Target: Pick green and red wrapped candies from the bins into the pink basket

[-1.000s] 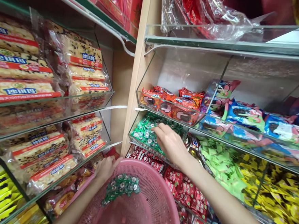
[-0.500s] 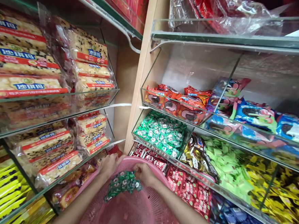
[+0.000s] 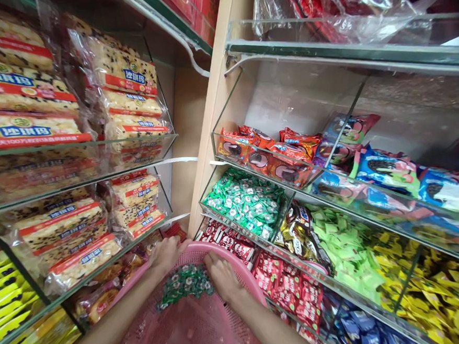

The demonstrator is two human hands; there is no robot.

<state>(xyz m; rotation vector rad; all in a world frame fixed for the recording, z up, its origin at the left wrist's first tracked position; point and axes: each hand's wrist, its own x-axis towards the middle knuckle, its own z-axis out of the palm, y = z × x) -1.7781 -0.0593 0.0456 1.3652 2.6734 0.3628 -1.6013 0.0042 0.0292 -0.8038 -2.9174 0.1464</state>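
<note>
Fingers (image 3: 179, 245) curled, left hand (image 3: 166, 255) grips the pink basket's rim (image 3: 243, 264).

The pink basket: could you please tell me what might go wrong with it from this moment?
The green candies lie toward the far side of the pink basket, and the left hand grips its rim; if that grip slipped, the basket might tip.
The right hand is over the basket, beside the candies; a quick move could perhaps flick some out.
The rim appears close to the red packets on the shelf, so a bump might disturb them.
</note>
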